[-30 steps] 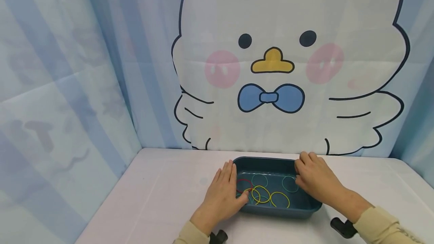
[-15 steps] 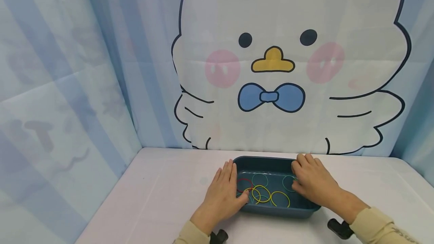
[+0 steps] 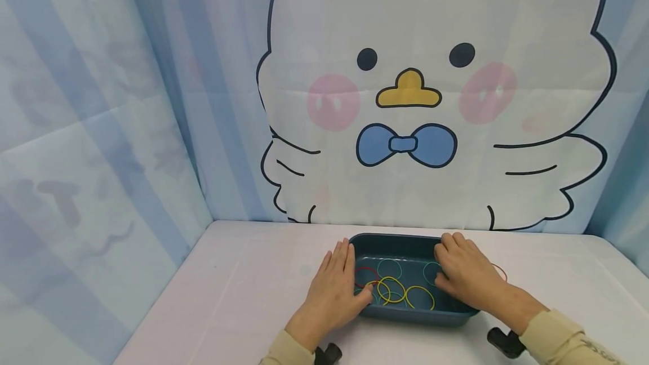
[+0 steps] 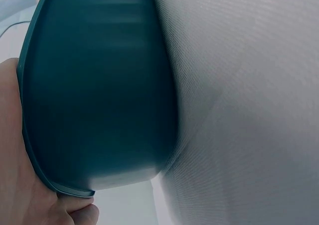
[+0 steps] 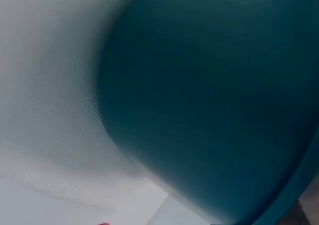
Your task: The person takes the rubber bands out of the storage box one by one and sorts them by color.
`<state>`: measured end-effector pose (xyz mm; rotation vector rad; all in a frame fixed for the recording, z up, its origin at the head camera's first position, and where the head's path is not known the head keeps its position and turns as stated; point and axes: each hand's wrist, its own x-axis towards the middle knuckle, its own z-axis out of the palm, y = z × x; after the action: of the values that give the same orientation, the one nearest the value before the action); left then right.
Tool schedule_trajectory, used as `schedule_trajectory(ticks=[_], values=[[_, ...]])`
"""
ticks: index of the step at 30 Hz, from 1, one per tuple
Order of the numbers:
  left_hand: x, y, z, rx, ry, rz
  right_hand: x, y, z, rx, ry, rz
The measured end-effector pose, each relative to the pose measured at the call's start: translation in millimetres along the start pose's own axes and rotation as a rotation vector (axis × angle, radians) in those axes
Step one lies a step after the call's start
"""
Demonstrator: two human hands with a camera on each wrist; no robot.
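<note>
A person's left hand [image 3: 330,288] laid flat-fingered along one end of a dark teal tray [image 3: 405,315] on a white table [image 3: 238,292], right hand [image 3: 469,272] curled over the opposite rim, colored rubber bands [image 3: 404,293] inside, a red band [image 3: 502,269] showing past the right wrist.

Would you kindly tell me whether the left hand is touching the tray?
Touching: the left wrist view shows the left hand lying directly against the tray along its rim, with no gap between them.

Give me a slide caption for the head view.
Left hand and right hand at opposite ends of a tray of coloured rings; one red ring outside.
</note>
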<state>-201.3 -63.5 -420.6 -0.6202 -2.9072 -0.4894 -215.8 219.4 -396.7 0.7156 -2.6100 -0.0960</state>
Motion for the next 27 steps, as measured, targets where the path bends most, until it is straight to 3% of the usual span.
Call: schedule_trajectory(ticks=[16,27], values=[[-0.5,0.4,-0.3,0.005,0.011,0.007,-1.7,0.5,8.3,0.002,-0.002,-0.062],[-0.5,0.6,0.0,0.009,0.01,0.008,1.0,-1.3,9.2,0.022,-0.108,-0.055]])
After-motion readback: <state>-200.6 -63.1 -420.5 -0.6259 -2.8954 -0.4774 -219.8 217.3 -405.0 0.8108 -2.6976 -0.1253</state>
